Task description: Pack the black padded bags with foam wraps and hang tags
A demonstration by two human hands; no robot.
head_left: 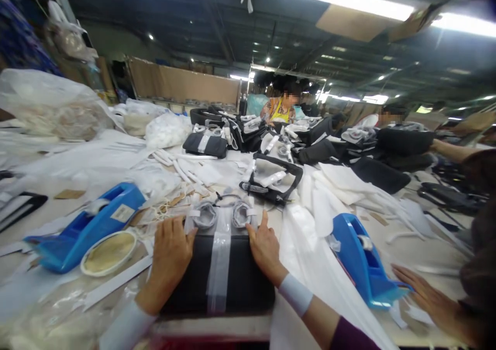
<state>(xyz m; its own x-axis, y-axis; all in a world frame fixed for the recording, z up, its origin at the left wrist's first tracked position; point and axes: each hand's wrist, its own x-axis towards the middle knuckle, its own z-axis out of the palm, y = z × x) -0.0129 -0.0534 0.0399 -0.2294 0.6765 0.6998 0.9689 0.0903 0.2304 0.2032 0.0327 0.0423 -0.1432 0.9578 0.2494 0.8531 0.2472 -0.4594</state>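
Observation:
A black bag [240, 280] lies flat in front of me, with a clear tape strip [219, 267] down its middle and wrapped handle rings [222, 214] at its far edge. My left hand [169, 254] rests palm down on the bag's left part, fingers stretched toward the rings. On the right part my right hand [265, 246] lies flat too, with its index finger pointing forward. Neither hand grips anything.
A blue tape dispenser [83, 226] and a roll of tape [108, 252] sit to my left; a second blue dispenser [362, 262] is on the right. Another person's hand [426, 293] rests at the right. More black bags [271, 182] and white wrapping cover the table; people work beyond.

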